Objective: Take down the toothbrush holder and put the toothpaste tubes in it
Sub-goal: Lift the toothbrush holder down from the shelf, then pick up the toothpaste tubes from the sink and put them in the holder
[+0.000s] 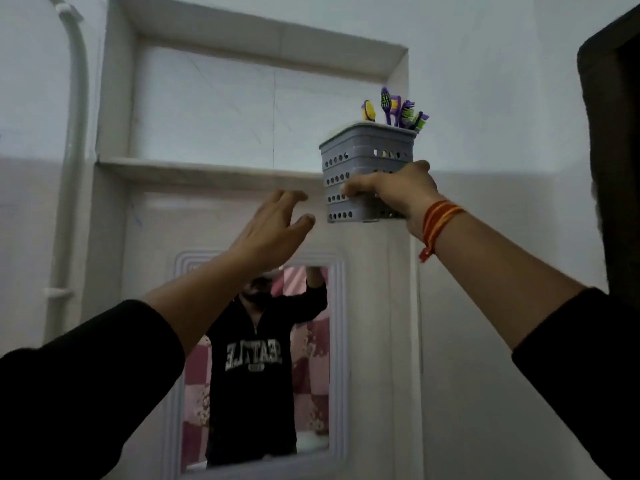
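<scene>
Holder (367, 168) sits high on the wall, at the right end of the shelf (207, 171) and above the mirror (263, 368), upright with its long axis vertical and toothbrushes (394, 109) standing out of its open top. Right hand (391, 190) is the one on it: the fingers wrap the lower front and right side, thumb across the front face, closed on the grey perforated wall. Left hand (273, 226) is just beside the holder's lower left corner, apart from it, fingers spread wide and holding nothing. The holder lies up and to the right of that free hand. Whether it hangs from a hook or rests on the ledge I cannot tell, so the lift probably wants both hands, keeping it upright so the brushes stay in. No toothpaste tubes show here.
</scene>
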